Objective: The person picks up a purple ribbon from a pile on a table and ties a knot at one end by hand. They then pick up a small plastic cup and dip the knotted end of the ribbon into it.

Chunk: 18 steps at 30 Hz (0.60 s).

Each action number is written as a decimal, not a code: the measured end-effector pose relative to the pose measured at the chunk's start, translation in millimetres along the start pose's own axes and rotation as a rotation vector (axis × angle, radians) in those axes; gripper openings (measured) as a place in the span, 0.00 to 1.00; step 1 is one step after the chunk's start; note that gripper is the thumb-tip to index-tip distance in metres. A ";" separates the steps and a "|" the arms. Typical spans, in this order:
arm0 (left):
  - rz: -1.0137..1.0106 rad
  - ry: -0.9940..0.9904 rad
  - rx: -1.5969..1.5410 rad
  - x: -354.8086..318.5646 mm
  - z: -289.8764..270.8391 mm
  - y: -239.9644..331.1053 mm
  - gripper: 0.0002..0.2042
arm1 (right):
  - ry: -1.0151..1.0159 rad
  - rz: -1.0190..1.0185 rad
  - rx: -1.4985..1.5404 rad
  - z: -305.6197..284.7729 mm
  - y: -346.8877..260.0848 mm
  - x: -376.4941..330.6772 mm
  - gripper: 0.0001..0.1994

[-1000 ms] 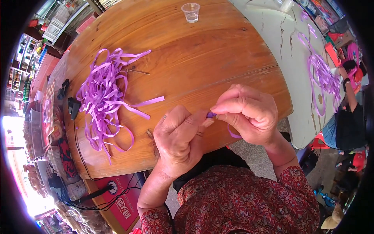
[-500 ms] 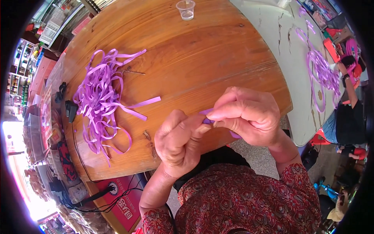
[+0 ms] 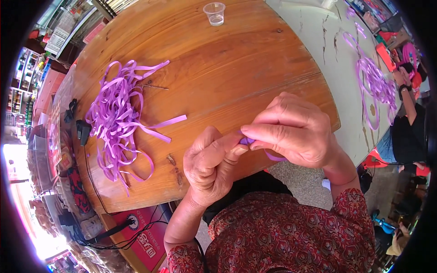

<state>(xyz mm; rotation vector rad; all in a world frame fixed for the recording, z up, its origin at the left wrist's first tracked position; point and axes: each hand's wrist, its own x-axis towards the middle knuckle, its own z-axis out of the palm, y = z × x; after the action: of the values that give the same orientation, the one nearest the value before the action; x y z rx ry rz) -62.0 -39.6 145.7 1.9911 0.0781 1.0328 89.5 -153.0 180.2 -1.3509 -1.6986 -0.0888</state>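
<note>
Over the near edge of the wooden table, my left hand (image 3: 210, 166) and my right hand (image 3: 291, 132) meet fingertip to fingertip. Both pinch one short purple ribbon (image 3: 246, 141), folded or looped between the thumbs and forefingers. Part of that ribbon (image 3: 274, 157) hangs in a curve below my right hand; the rest is hidden by the fingers. To the left lies a tangled heap of purple ribbons (image 3: 119, 109), several loose ends trailing toward the middle. A thin metal-looking stick (image 3: 152, 86) pokes out beside the heap.
A small clear plastic cup (image 3: 215, 14) stands at the far edge of the wooden table (image 3: 227, 68). On the pale table (image 3: 318, 41) to the right lie more purple ribbons (image 3: 375, 79), near another person's arm (image 3: 408, 102). A black cable (image 3: 93, 175) runs down the left edge.
My right hand has turned slightly, its fingertips still at the ribbon. The ribbon's hanging part now shows as a longer curve. My left hand has barely moved.
</note>
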 end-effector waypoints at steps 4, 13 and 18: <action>-0.024 -0.046 0.057 0.9 -5.3 6.1 0.09 | -0.066 -0.063 -0.092 -5.3 -1.9 2.3 0.12; 0.104 -0.155 0.153 1.5 -16.4 16.8 0.11 | -0.166 -0.185 0.000 -7.6 -7.4 8.1 0.14; 0.082 -0.131 0.158 0.1 -14.5 15.1 0.08 | -0.304 -0.124 0.069 -12.4 -3.7 15.5 0.13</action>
<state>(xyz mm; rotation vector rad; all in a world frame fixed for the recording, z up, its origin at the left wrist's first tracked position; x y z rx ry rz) -76.6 -39.2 160.7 2.2168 0.0072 0.9710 94.7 -150.1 199.5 -1.2546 -2.0201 0.1098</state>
